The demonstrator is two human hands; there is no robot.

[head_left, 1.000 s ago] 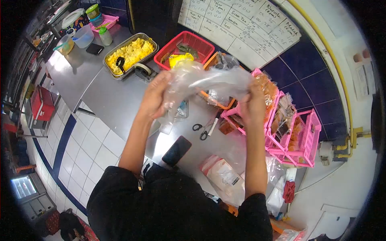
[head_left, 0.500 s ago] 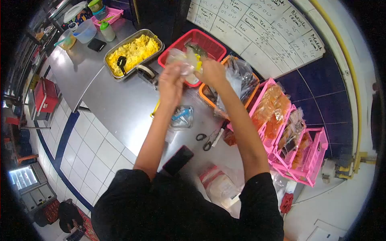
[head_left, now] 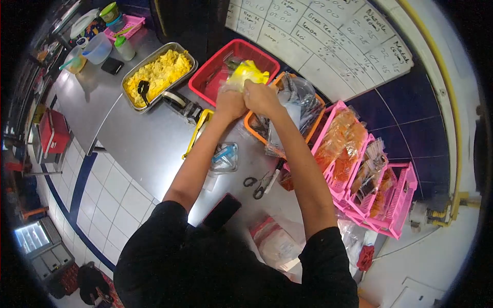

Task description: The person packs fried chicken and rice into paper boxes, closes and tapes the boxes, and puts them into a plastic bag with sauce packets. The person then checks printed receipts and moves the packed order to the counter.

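Side by side over the near edge of a red basket, my left hand and my right hand are closed on a clear plastic bag. Its edges are bunched between my fingers. Just beyond them a yellow packet shows inside the basket; whether the bag touches it cannot be made out. An orange basket with clear plastic and dark items lies beside my right forearm. Left of my hands are a black tape dispenser and a metal tray of yellow food.
Pink baskets with orange packets stand at the right. Scissors, a phone, a clear box and a white-filled bag lie nearer. A whiteboard stands behind. At lower left, a person in dark clothing shows.
The bag was stretched wide between my hands, then bunched. My hands have come together over the red basket's near edge. The view has shifted slightly.
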